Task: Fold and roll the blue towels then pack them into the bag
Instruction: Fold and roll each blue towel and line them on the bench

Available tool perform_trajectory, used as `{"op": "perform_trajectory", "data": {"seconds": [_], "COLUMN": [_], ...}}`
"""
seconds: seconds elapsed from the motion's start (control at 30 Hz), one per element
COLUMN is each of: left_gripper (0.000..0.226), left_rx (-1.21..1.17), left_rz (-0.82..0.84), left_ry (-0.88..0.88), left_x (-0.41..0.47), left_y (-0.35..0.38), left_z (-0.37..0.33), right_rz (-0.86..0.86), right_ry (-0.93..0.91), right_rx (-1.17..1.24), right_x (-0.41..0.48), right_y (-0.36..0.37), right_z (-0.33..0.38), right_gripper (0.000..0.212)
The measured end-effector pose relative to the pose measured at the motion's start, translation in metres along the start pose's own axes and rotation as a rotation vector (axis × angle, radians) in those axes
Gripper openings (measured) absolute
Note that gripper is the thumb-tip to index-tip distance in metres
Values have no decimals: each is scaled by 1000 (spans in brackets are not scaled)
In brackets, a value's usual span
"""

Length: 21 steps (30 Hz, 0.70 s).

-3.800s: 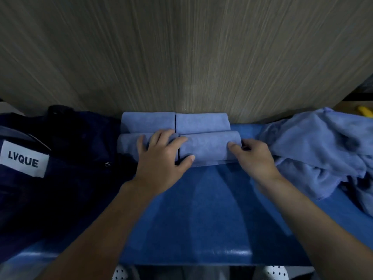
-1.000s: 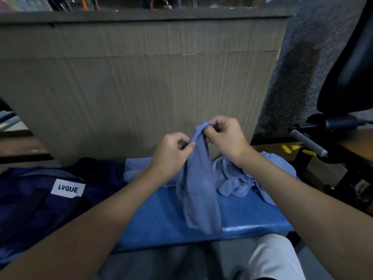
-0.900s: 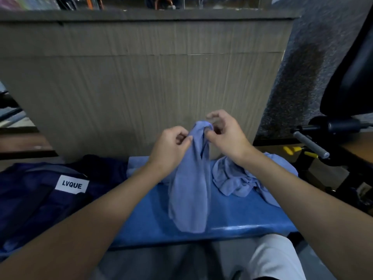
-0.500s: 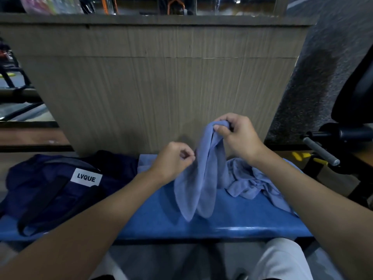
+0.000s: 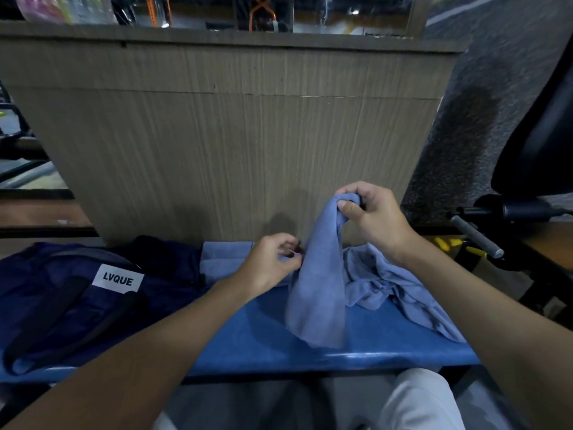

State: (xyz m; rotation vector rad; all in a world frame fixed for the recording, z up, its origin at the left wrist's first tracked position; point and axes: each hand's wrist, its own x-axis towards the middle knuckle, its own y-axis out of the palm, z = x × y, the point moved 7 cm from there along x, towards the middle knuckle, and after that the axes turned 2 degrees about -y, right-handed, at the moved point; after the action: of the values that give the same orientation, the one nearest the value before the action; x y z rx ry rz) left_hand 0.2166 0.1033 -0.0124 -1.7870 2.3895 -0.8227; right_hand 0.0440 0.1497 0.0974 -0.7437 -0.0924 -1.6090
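Note:
A blue towel (image 5: 319, 293) hangs down over the blue bench (image 5: 279, 352). My right hand (image 5: 372, 217) grips its bunched top end, raised above the bench. My left hand (image 5: 269, 262), lower and to the left, pinches the towel's left edge with curled fingers. Rolled blue towels (image 5: 226, 259) lie against the wooden panel behind my left hand, partly hidden by it. A heap of loose blue towels (image 5: 387, 283) sits at the right. The dark navy bag (image 5: 77, 293) with a white LVQUE label lies at the left end of the bench.
A tall wooden panel (image 5: 232, 144) stands right behind the bench. A black chair (image 5: 539, 119) and a metal handle (image 5: 474, 235) stand to the right. My knees show below the bench's front edge.
Earlier both hands pressed rolled towels against the panel. Since then a loose towel was lifted; over the last second my right hand rose and moved right while my left slid down its edge.

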Motion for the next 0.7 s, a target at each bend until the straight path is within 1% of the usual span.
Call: {"op": "perform_trajectory", "data": {"seconds": [0.03, 0.1, 0.17, 0.27, 0.3, 0.37, 0.43, 0.5, 0.53, 0.57, 0.63, 0.67, 0.7], "left_gripper": [8, 10, 19, 38, 38, 26, 12, 15, 15, 16, 14, 11, 9], "left_rx": [0, 53, 46, -38, -37, 26, 48, 36, 47, 61, 68, 73, 80], "left_rz": [22, 44, 53, 66, 85, 124, 74, -47, -106, -149, -190, -193, -185], "left_ry": [2, 31, 45, -26, -49, -29, -13, 4, 17, 35, 92, 127, 170], "left_x": [-1, -3, -4, -10, -14, -21, -22, -18, -15, -12, -7, -4, -3], "left_y": [4, 9, 12, 16, 18, 22, 17, 4, -4, -12, -26, -32, -36], "left_z": [2, 1, -4, -6, -5, -2, 1, -2, -6, -10, -24, -32, -42], "right_rz": [-6, -15, -27, -77, -97, -136, -166, -187, -189, -178, -105, -50, 13], "right_ry": [-3, -9, -13, -5, -2, 0, 12, 39, 65, 87, 93, 83, 89], "right_rx": [-7, -9, -2, 28, 37, 39, 37, -12, -83, -202, -449, -481, -436], "right_x": [0, 1, 1, 1, 1, 1, 0, -2, -3, -4, -6, -7, -8], "right_y": [-1, -1, -3, -8, -10, -15, -19, -23, -26, -30, -29, -25, -18], "right_z": [-1, -1, -1, -2, -3, -2, -3, -4, -8, -12, -17, -19, -20], "right_gripper": [17, 18, 21, 18, 14, 10, 13, 16, 17, 24, 40, 41, 41]}}
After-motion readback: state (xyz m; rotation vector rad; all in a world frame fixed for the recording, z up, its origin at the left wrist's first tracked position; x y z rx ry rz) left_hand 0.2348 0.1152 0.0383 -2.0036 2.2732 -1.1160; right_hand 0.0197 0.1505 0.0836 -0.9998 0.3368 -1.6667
